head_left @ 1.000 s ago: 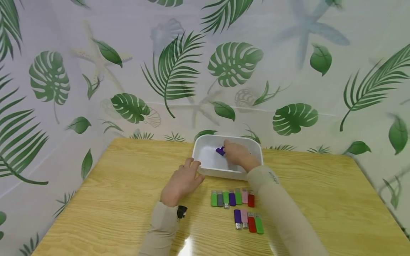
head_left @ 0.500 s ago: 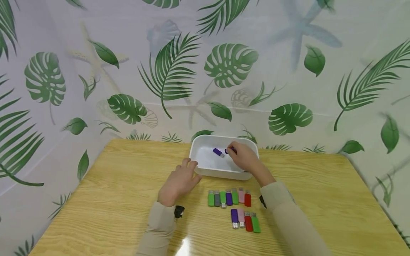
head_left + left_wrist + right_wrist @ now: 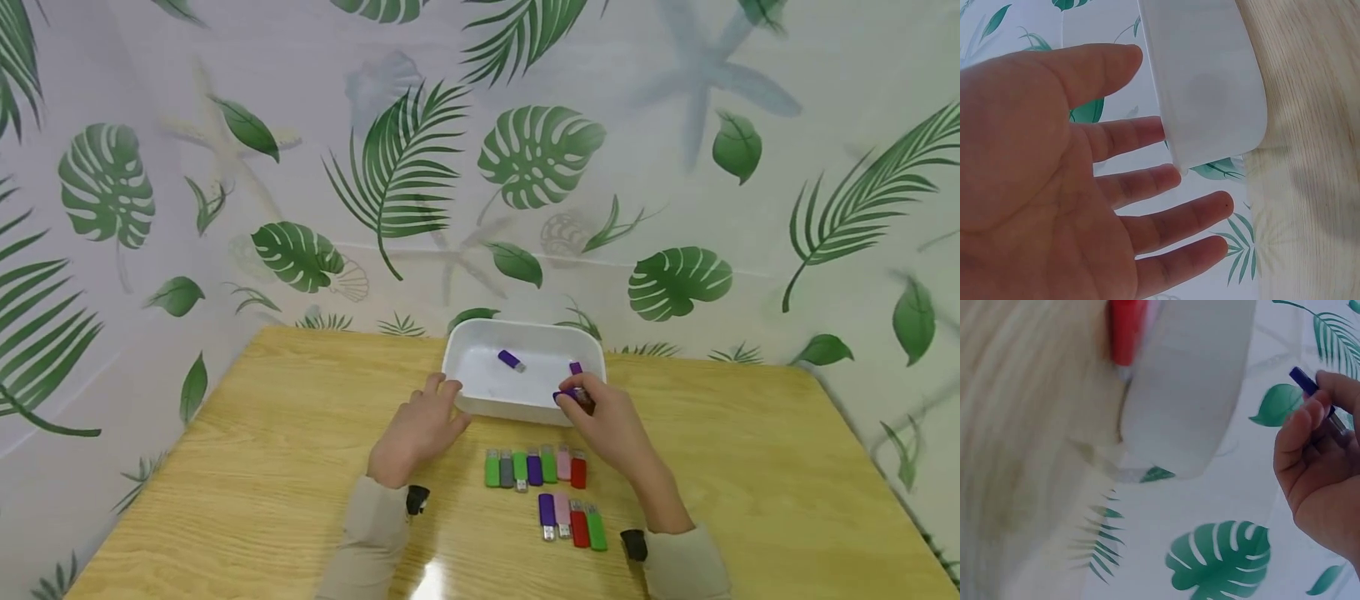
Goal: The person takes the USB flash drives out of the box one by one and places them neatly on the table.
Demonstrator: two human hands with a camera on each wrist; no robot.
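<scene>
My right hand (image 3: 613, 423) pinches a purple USB stick (image 3: 1304, 381) between thumb and fingers, over the front right of the white bin (image 3: 480, 407). In the right wrist view the stick's metal plug points back toward the palm. Inside the bin lie another purple USB stick (image 3: 512, 360), left of centre, and a purple piece (image 3: 576, 367) by the right wall, partly behind my fingers. My left hand (image 3: 420, 432) has its fingers spread, with the fingertips right at the bin's left front corner. The left wrist view shows those fingers (image 3: 1185, 219) extended beside the bin wall.
On the wooden table (image 3: 285, 467) in front of the bin, several USB sticks in green, grey, purple, pink and red form a back row (image 3: 534, 468). A shorter front row (image 3: 578, 525) lies nearer me. A leaf-patterned cloth (image 3: 420, 208) hangs behind the table.
My right hand has drawn back from the middle of the bin to its front right, carrying a purple USB stick. Another purple stick stays in the bin. My left hand has hardly moved.
</scene>
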